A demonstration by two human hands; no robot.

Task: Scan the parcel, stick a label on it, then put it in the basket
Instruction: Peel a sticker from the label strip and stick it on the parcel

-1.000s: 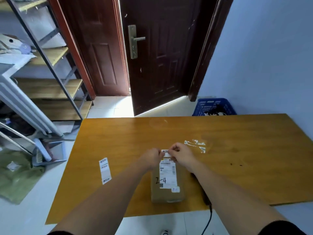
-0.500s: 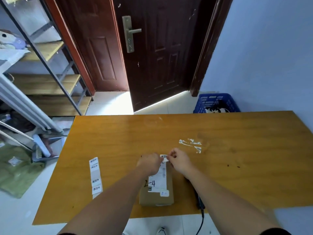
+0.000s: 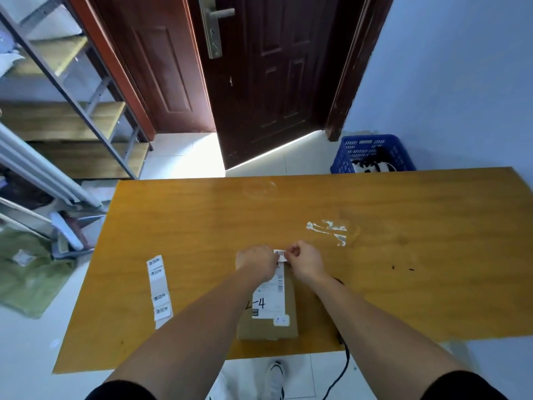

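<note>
Left hand (image 3: pixel 255 262) and right hand (image 3: pixel 302 259), fingertips pinched from either side on one small white printed label (image 3: pixel 280 254), held directly over the far end of the flat brown cardboard parcel (image 3: pixel 269 316). The parcel lies on the orange-brown wooden table (image 3: pixel 403 269) near its front edge, long axis running away from the person, printed white shipping slip uppermost; both hands are equally near it, so the label probably needs only pressing down. A white strip of spare labels (image 3: pixel 158 290) lies to the left, well apart. The blue plastic lattice basket (image 3: pixel 372 153) stands on the floor beyond the table's far right edge, holding a black-and-white item that cannot be identified.
</note>
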